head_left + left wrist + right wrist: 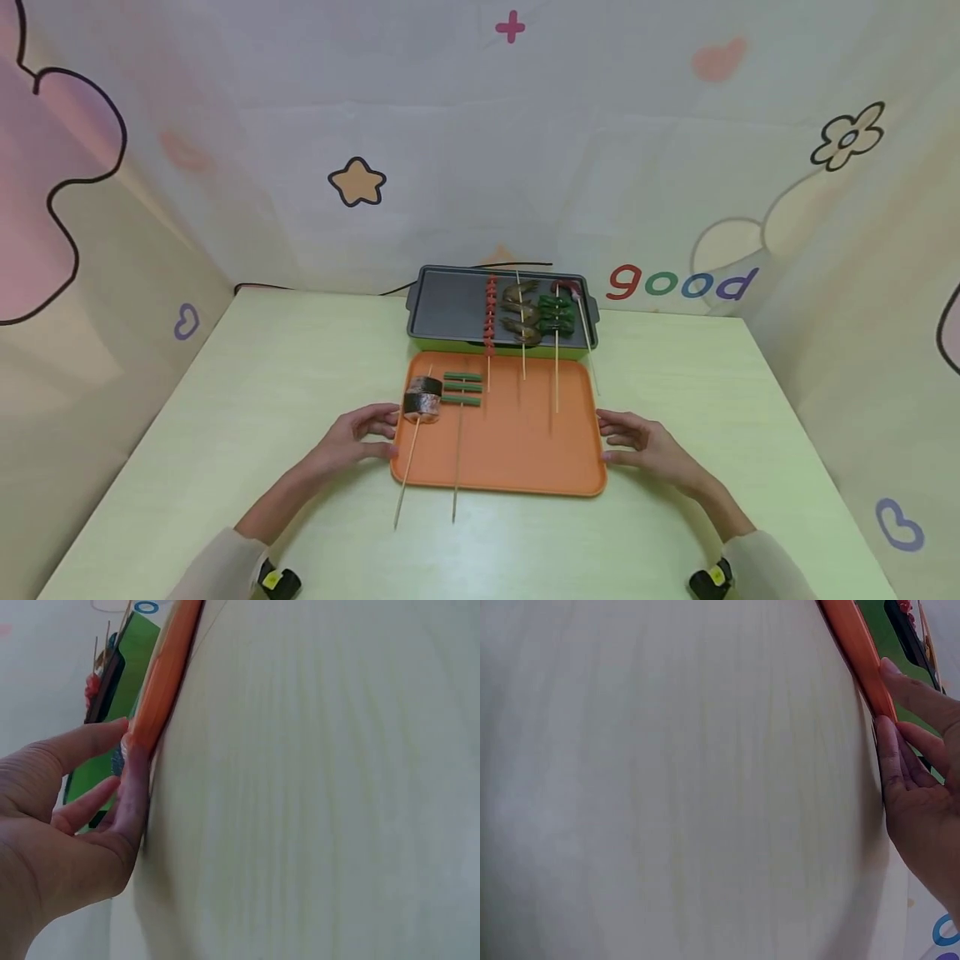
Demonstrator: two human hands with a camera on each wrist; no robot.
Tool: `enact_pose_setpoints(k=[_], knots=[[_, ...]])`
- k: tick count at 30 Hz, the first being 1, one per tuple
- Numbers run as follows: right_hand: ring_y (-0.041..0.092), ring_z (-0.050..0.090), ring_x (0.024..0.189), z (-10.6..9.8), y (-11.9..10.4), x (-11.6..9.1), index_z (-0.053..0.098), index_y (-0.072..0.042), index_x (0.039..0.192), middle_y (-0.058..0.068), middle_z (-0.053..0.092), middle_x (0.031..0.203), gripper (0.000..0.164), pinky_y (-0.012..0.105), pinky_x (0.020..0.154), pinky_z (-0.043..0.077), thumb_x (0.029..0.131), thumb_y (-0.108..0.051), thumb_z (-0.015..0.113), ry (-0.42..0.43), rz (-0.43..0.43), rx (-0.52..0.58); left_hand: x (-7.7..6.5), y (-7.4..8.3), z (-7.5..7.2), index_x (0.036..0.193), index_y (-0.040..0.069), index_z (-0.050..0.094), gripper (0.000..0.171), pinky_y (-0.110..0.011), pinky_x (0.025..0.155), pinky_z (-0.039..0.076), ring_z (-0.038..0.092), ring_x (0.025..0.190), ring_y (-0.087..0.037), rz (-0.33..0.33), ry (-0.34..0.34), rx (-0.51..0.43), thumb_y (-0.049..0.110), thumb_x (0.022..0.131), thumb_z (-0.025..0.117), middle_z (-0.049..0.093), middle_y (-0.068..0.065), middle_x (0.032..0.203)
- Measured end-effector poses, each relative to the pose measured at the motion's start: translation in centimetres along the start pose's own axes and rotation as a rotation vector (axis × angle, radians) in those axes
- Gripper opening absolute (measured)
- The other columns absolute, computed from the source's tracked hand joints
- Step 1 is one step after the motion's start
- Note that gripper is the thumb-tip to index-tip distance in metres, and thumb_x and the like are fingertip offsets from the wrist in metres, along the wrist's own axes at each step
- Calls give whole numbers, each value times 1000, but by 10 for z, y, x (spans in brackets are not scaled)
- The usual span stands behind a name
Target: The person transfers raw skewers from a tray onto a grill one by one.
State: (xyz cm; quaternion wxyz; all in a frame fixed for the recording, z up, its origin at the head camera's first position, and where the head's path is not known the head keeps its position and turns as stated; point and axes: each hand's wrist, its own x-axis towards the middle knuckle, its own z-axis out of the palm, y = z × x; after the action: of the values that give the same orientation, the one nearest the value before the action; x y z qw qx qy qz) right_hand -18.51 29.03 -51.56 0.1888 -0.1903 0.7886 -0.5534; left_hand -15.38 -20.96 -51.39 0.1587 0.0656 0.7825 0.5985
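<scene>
Head view: the flat orange rectangular tray [526, 454], before the grey-topped green grill [448, 307], is best kept level beneath two wooden food skewers [423, 402]. Left wrist view: its edge is pinched by the left hand [75, 825]. Right wrist view: likewise by the right hand [925, 814].

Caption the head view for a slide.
Left hand and right hand hold an orange tray bearing two skewers before a gray griddle.

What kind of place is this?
Maybe a pretend-barbecue corner, though I can't be sure: there's a dark grill with food skewers on it, an orange tray, and a pale backdrop printed with a star.
</scene>
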Motion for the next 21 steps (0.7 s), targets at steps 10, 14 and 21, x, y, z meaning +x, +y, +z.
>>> enact_pose_setpoints(k=[10, 14, 21], knots=[[-4, 61, 113, 2, 2, -1, 44, 8, 149, 34, 50, 145, 67, 13, 96, 49, 92, -9, 75, 20, -11, -4, -32, 20, 12, 143, -4, 53, 56, -30, 79, 59, 64, 105, -18, -41, -20, -14, 15, 94, 72, 64, -23, 128], [-5, 60, 114, 2, 3, -2, 44, 8, 149, 35, 48, 146, 67, 13, 96, 49, 92, -8, 75, 21, -16, -1, -46, 21, 20, 140, -7, 54, 53, -33, 75, 61, 69, 92, -17, -94, -36, -60, 13, 94, 71, 70, -15, 112], [-5, 61, 113, 2, 5, -1, 46, 8, 148, 34, 51, 144, 65, 13, 95, 50, 91, -7, 75, 41, -34, -20, -65, 17, 35, 136, -12, 55, 51, -33, 80, 62, 75, 91, -14, -209, -85, -279, 11, 94, 72, 77, -4, 106]])
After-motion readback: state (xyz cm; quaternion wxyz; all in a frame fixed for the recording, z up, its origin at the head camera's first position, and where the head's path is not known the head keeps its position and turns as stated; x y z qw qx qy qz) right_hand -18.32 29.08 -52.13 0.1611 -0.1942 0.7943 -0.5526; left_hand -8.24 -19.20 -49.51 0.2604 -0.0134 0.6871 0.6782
